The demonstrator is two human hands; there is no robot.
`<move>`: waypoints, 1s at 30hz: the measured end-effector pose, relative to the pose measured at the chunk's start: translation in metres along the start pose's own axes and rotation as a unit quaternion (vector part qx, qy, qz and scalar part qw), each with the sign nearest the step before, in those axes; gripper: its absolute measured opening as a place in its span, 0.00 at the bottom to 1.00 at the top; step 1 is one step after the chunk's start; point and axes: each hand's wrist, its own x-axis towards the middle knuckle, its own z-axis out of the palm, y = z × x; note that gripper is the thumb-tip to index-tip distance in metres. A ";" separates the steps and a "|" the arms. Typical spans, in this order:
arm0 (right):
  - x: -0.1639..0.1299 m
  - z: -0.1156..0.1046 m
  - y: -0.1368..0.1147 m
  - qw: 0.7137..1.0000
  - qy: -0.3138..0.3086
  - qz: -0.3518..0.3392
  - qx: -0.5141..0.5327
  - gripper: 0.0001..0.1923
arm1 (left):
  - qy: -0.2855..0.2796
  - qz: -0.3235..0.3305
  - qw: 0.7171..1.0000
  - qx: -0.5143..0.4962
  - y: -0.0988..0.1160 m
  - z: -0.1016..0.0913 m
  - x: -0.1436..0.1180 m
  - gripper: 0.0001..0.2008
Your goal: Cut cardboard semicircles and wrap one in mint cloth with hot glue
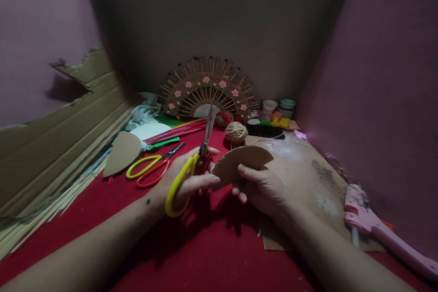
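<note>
My left hand (pixel 186 181) grips a pair of scissors (pixel 191 169) with yellow and red handles, blades closed and pointing up and away. My right hand (pixel 262 187) holds a rounded piece of brown cardboard (pixel 241 160) by its lower edge, just right of the scissors. Both hands hover over a red cloth (pixel 205 246), close together, the left fingertips touching the cardboard's left tip.
A second pair of yellow-and-red scissors (pixel 150 169) and a cardboard leaf shape (pixel 123 151) lie at left. A stick fan with pink flowers (pixel 207 89), a twine ball (pixel 236 132), small pots (pixel 278 107) stand behind. A pink glue gun (pixel 376 228) lies right; a torn carton (pixel 58 132) leans left.
</note>
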 end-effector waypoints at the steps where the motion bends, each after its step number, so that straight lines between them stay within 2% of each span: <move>1: 0.000 0.000 0.000 1.000 -0.001 -0.001 0.004 0.16 | -0.001 0.001 1.000 0.005 0.001 0.000 0.000 0.22; 7: 0.001 -0.003 0.001 1.000 -0.007 0.015 -0.002 0.18 | -0.025 0.003 1.000 0.006 -0.002 0.001 -0.001 0.22; 12: -0.002 -0.003 0.001 0.997 -0.007 0.047 -0.054 0.17 | -0.039 0.005 0.999 -0.019 -0.010 0.000 -0.001 0.23; 18: -0.008 0.004 0.003 0.990 -0.017 0.068 -0.124 0.15 | 0.008 -0.070 0.986 -0.154 -0.015 -0.001 0.003 0.28; 22: -0.010 0.005 0.003 0.988 -0.032 0.069 -0.138 0.14 | -0.024 -0.103 0.968 -0.226 -0.013 0.000 0.004 0.28; 30: -0.009 0.003 0.003 0.987 -0.056 0.062 -0.135 0.18 | -0.042 -0.097 0.969 -0.222 -0.011 0.001 0.004 0.23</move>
